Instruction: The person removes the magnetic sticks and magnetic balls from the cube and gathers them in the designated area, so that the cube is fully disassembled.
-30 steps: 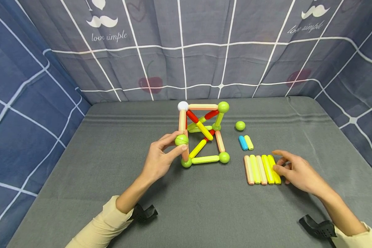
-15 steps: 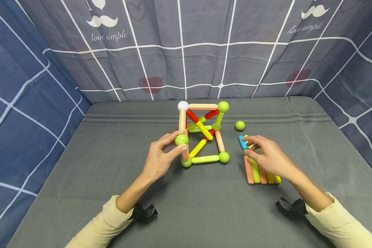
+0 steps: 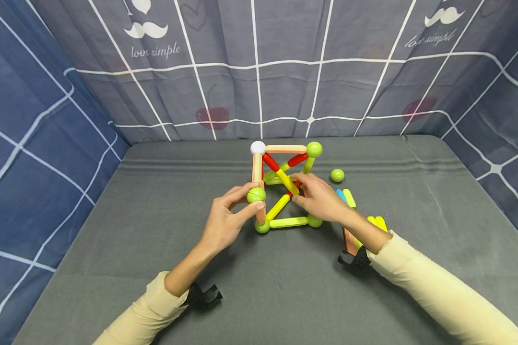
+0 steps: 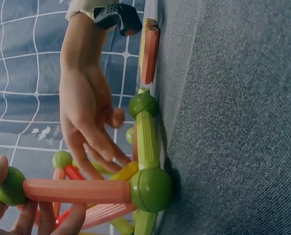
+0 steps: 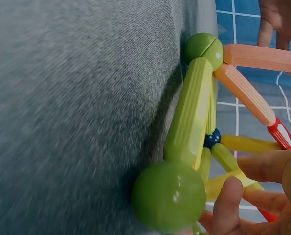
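A frame of coloured sticks joined by balls stands mid-table. My left hand pinches the green ball at its near left corner; a salmon stick runs from that ball to a lower green ball. My right hand reaches over the frame's right side, fingers spread around the loose end of a red-and-yellow diagonal. In the right wrist view its thumb and fingers stay apart on either side of a yellow stick. The right hand covers part of the frame's right upright.
Right of the frame lie a loose green ball, a short blue stick and a short yellow-green stick. Several longer sticks lie in a row, partly under the right forearm. A checked curtain hangs behind the grey cloth.
My right hand has left the row of long sticks and moved left, past the short sticks, to the frame. My left hand keeps its pinch on the green ball.
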{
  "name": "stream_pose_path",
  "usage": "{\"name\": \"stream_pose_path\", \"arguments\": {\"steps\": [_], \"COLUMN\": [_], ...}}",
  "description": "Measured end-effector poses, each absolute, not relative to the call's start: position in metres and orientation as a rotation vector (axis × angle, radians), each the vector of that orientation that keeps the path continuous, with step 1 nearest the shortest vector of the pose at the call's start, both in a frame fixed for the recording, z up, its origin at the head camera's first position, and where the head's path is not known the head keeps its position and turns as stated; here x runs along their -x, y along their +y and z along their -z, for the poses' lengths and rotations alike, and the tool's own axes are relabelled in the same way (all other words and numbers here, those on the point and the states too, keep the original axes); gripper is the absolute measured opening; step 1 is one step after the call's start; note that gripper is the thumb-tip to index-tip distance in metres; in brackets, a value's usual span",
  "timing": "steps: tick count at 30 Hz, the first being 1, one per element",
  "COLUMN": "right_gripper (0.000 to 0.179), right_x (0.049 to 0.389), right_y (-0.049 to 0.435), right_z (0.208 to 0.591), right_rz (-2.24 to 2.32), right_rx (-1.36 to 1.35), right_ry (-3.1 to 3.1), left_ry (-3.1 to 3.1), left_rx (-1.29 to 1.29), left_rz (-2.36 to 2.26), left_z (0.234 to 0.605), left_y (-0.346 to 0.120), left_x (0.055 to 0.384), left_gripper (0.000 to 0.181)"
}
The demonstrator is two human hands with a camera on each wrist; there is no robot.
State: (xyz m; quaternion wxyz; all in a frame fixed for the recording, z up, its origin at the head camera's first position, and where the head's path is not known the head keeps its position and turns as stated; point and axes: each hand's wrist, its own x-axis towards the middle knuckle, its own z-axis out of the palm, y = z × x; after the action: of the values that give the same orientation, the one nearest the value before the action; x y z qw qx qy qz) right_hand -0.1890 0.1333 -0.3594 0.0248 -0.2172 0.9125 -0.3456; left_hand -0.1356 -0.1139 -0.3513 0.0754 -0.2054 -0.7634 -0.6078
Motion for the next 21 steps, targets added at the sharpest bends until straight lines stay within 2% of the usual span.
{"name": "stream_pose_path", "arguments": {"steps": [10,21], "right_gripper": [0.051,0.048], "right_x": [0.204,0.205], "right_y": [0.122,0.119], "right_z": [0.363,0.365], "right_rz": [1.180,1.198], "right_rx": [0.517,0.537], "right_ry": [2.752,2.744], "left_ry": [-2.281,-2.285], "left_rx": [0.625,0.623], "left_rz": [1.826,1.815], "left_z": [0.352,0.352], "left_y": [-0.113,-0.113], "left_x": [0.136,0.136], "left_gripper": [0.038,0.037]}}
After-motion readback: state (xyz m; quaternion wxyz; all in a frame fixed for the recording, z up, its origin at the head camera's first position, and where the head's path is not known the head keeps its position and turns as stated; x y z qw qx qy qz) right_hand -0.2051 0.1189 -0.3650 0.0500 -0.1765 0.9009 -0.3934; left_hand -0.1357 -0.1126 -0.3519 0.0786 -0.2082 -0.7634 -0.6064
